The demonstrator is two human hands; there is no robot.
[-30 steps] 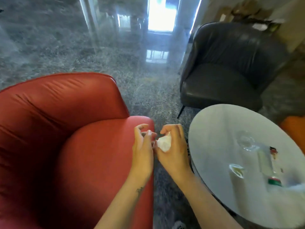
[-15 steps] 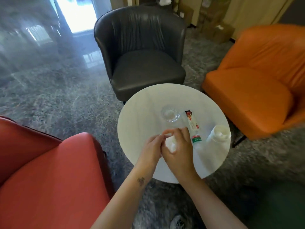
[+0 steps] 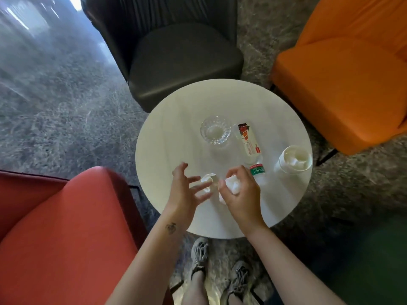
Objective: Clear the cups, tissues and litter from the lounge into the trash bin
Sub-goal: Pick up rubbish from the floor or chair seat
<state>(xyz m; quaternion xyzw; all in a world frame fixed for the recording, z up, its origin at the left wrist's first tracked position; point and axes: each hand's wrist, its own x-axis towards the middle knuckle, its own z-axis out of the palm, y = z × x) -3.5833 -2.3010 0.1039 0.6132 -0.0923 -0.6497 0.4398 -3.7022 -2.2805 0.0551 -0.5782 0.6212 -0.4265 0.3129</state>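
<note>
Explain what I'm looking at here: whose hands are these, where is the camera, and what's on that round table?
No machine here: a person works with bare hands, and the one camera sits on their head, looking down, so you see what they see. The left hand is open, fingers spread, beside a small crumpled white scrap lying on the round white table. The right hand grips a crumpled white tissue. Also on the table: a clear cut-glass bowl, a clear plastic bottle with a red-and-white label lying on its side, and a white paper cup with something white inside. A black leather armchair, an orange armchair and a red armchair stand around it.
</note>
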